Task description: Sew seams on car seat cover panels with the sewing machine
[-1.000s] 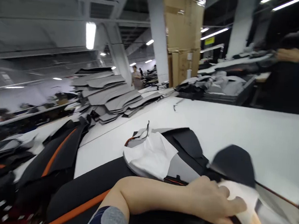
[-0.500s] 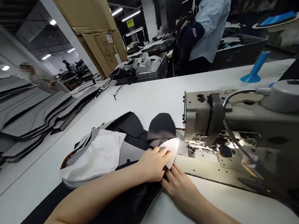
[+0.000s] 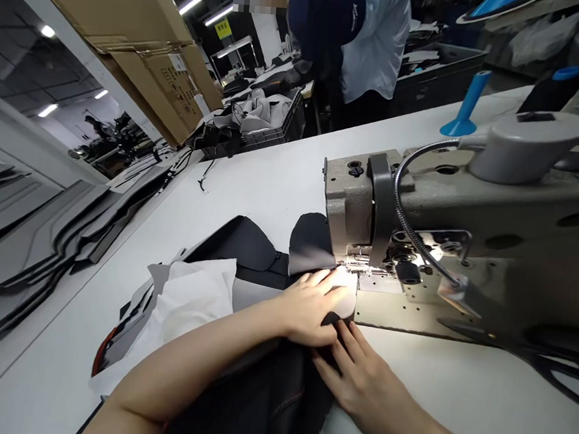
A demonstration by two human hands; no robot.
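My left hand [image 3: 309, 309] lies flat on a black and white fabric piece [image 3: 265, 268], pressing its white edge toward the lit needle area [image 3: 360, 273] of a grey sewing machine [image 3: 470, 218]. Just below, my right hand [image 3: 362, 376] rests with fingers spread on the dark fabric [image 3: 275, 403] at the machine bed's front edge. A rounded black flap [image 3: 310, 242] stands up behind the left hand, touching the machine head. White lining [image 3: 193, 296] lies folded over the piece to the left.
Stacks of grey cut panels [image 3: 42, 237] fill the table's left side. A person in a light blue shirt [image 3: 368, 42] stands behind the table. Cardboard boxes [image 3: 133, 37], a crate of fabric [image 3: 261, 128] and a blue thread stand [image 3: 463, 110] are at the back.
The view swung right from the panel stacks to the sewing machine. Both hands pushed the fabric forward, so its white edge now sits under the machine head.
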